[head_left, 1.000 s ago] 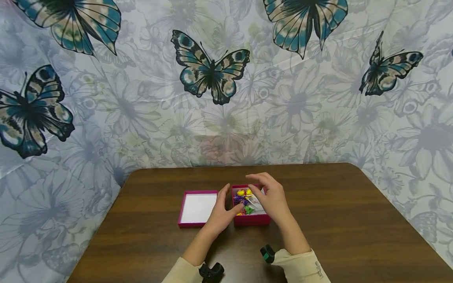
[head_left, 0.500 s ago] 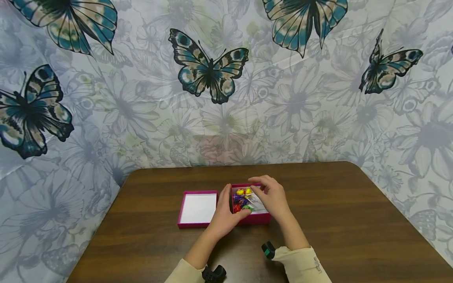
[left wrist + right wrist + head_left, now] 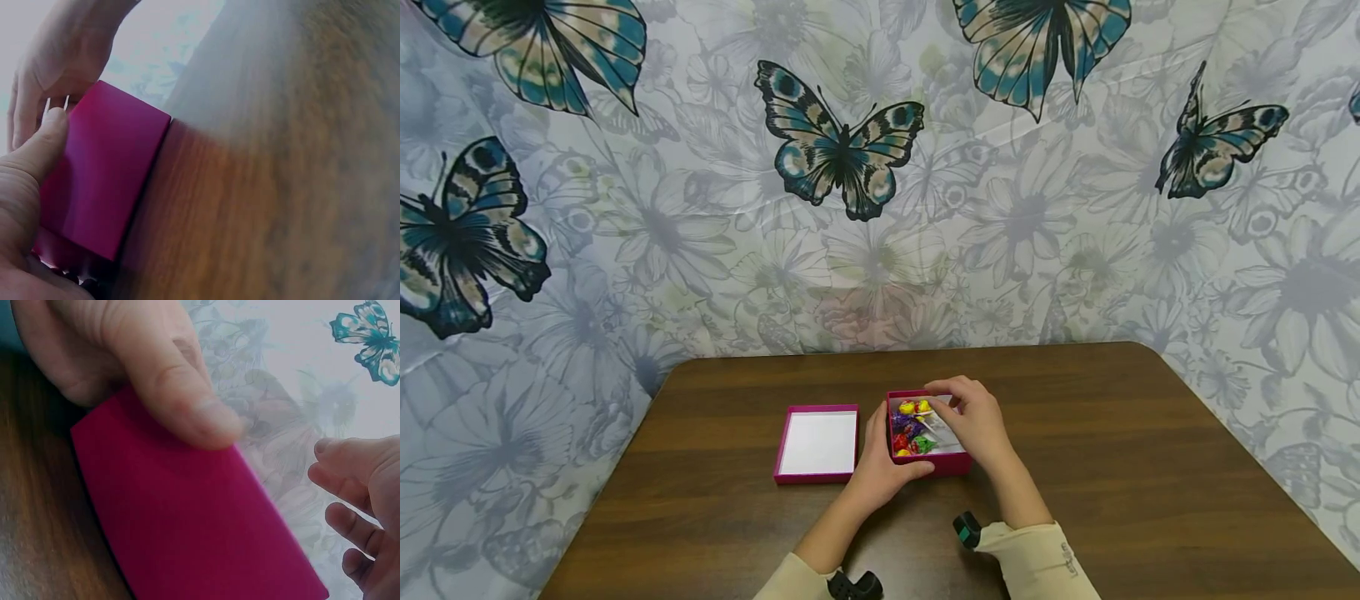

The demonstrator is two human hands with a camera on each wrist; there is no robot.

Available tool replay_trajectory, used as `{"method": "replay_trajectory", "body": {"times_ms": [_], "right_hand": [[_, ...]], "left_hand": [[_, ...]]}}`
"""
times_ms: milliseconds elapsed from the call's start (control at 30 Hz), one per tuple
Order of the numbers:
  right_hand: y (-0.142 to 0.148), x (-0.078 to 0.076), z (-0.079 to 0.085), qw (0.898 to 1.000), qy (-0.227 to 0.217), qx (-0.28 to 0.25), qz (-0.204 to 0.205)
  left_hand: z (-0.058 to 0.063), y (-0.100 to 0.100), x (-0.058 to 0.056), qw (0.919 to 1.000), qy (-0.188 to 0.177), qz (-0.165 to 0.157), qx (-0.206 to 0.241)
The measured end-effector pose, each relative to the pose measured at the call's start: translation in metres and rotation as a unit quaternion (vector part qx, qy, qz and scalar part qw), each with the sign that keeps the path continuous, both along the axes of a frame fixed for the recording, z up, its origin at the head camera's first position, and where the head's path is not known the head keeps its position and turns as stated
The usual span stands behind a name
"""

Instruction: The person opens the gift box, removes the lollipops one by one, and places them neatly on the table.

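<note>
An open magenta box [image 3: 951, 463] with a white inside stands in the middle of the table, holding several wrapped lollipops [image 3: 910, 427] in yellow, purple, red and green on its left side. My left hand [image 3: 880, 468] grips the box's near left corner, its thumb against the front wall and its fingers along the left side; the left wrist view shows the thumb [image 3: 47, 140] near the top edge. Over the box's right part hovers my right hand [image 3: 973, 417], fingers slightly bent. In the right wrist view these fingers [image 3: 353, 525] hold nothing. Pale sticks [image 3: 67, 103] show above the rim.
Left of the box lies a magenta-rimmed lid [image 3: 817, 443], white side up. Both sit on a brown wooden table [image 3: 1097, 442]. Behind its far edge hangs a butterfly-patterned cloth [image 3: 1030, 250].
My left hand has shifted from above the box's near left corner down onto it, thumb now at the front wall. The right hand has sunk slightly. The box has moved a little left.
</note>
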State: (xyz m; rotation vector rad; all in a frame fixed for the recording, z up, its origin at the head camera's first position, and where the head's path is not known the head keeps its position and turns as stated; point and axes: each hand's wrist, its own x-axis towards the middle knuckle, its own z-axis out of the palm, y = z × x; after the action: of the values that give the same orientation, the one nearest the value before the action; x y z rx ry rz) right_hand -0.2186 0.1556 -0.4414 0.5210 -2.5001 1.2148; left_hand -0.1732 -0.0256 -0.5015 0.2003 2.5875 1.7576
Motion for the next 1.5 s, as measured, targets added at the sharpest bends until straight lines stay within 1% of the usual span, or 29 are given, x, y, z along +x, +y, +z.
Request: {"method": "replay_trajectory", "body": {"times_ms": [200, 367, 533, 700, 867, 1067, 1500], "right_hand": [[0.002, -0.005, -0.008, 1.0, -0.01, -0.001, -0.014], [0.004, -0.006, -0.016, 0.999, -0.013, 0.01, -0.031], [0.004, -0.007, -0.019, 0.998, -0.002, 0.056, -0.022], [0.006, -0.009, -0.02, 0.994, 0.012, 0.109, -0.024], [0.009, -0.013, -0.019, 0.989, 0.015, 0.142, -0.031], [0.012, -0.016, -0.02, 0.987, 0.003, 0.159, -0.04], [0.012, -0.019, -0.022, 0.984, -0.056, 0.165, -0.034]], "left_hand": [[-0.006, -0.001, -0.002, 1.0, 0.005, 0.002, -0.002], [-0.012, 0.0, 0.0, 0.9999, 0.011, 0.008, 0.005], [-0.016, -0.001, 0.003, 0.9995, 0.022, 0.023, 0.002], [-0.016, -0.002, 0.003, 0.9995, 0.027, 0.017, -0.002], [-0.015, 0.0, 0.001, 0.9995, 0.028, 0.015, 0.0], [-0.014, 0.002, 0.0, 0.9995, 0.028, 0.013, 0.006], [-0.011, 0.002, 0.001, 0.9995, 0.025, 0.015, -0.007]]}}
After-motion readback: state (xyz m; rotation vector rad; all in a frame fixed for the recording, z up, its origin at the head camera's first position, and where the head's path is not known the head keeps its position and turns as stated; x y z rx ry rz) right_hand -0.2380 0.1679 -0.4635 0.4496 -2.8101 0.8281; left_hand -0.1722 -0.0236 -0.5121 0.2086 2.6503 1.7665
